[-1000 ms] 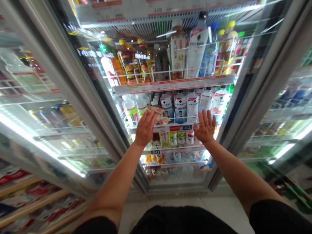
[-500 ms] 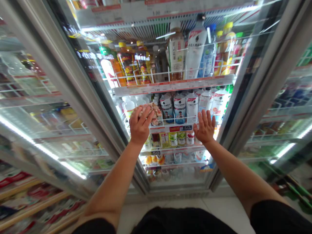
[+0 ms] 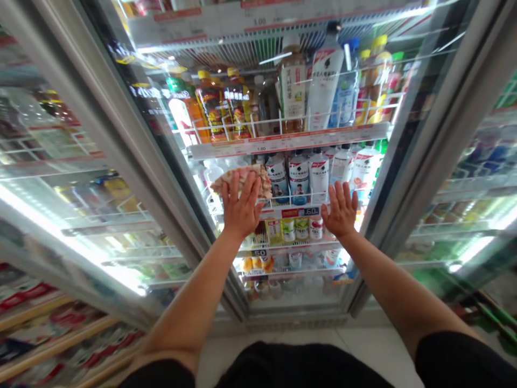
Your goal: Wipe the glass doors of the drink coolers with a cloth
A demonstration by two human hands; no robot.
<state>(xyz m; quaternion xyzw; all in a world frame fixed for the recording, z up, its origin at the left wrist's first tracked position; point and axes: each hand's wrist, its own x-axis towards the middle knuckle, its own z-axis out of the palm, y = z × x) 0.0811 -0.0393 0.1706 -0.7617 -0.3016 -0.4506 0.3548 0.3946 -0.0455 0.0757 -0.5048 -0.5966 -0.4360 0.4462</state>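
Observation:
My left hand (image 3: 241, 211) presses a crumpled pinkish-beige patterned cloth (image 3: 265, 186) against the glass door (image 3: 297, 299) of a lit drinks fridge. The cloth spreads out past the fingertips on both sides, and its middle is covered by the fingers. My right hand (image 3: 340, 214) rests open with the palm towards the same glass, fingers pointing up, and holds nothing. Behind the pane, between the hands, stand several white-labelled bottles (image 3: 298, 178).
Metal door frames (image 3: 169, 205) run down both sides of the pane. Shelves with bottles (image 3: 212, 105) and small cups (image 3: 296, 260) are behind the glass. More fridge doors flank this one. Low racks of packaged goods (image 3: 36, 328) stand at the lower left, above a pale tiled floor (image 3: 363, 345).
My left hand has shifted slightly right and down on the glass, and the cloth now lies more spread out under it. My right hand has stayed in place.

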